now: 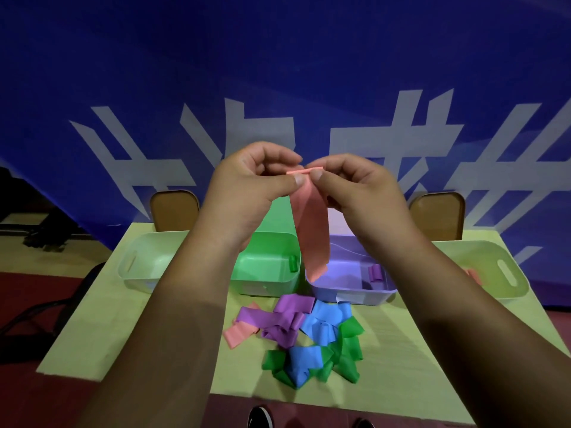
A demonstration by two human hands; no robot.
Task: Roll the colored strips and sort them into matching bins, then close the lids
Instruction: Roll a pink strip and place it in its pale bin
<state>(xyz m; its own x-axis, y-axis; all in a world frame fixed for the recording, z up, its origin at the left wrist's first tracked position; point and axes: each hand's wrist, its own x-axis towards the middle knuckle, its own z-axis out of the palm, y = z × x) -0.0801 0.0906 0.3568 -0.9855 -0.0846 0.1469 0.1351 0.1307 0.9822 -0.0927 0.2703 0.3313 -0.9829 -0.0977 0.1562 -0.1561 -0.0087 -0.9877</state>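
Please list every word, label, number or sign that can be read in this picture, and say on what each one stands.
No text can be quoted.
On the blue backdrop: large white characters, partly hidden and cut off; I cannot read them.
On the bins, the pink strip and the table: no writing shows.

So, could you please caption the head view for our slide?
Left hand and right hand pinch the top of a pink strip above the table.
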